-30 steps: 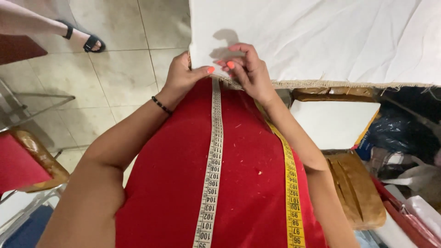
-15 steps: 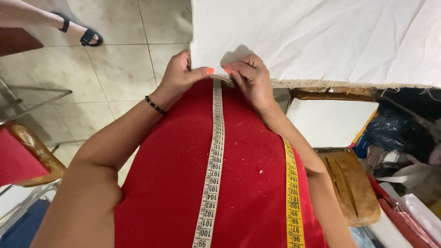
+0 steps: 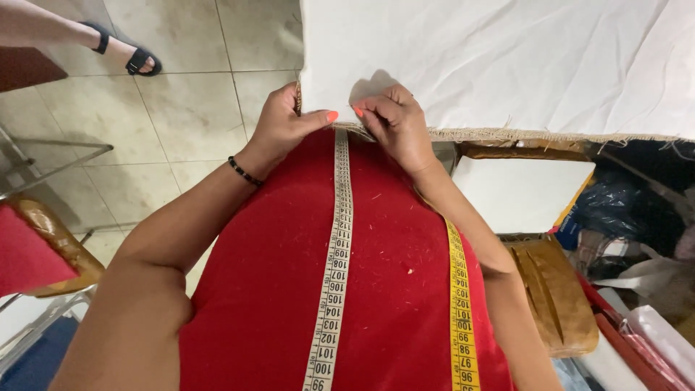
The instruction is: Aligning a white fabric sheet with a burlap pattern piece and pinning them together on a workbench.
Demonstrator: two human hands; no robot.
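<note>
While we are looking down from the head camera, we are seeing both of our hands working at the near edge of a big white cloth (image 3: 507, 58) that is lying spread out over a table. Our left hand (image 3: 282, 123) is closing on the corner of the cloth, with the thumb lying flat on top and the other fingers tucked under the edge. Our right hand (image 3: 394, 123) is sitting just beside it, curled up, and its fingertips are pinching the same edge; we cannot tell if something tiny is held between them. The two thumbs are almost touching. The edge of the cloth is looking rough and frayed (image 3: 550, 135) as it is running away to the right of the right hand. A measuring tape (image 3: 337, 253) is hanging down over our red top (image 3: 289, 289), and its upper end is reaching right up between the two hands. A thin dark bracelet (image 3: 245, 172) is sitting on our left wrist. Well off to the left of the left hand, another person's foot in a black sandal (image 3: 134, 59) is standing on the tiled floor (image 3: 181, 108). Below the right arm, a brown bag (image 3: 557, 297) is lying near some other stuff.
</note>
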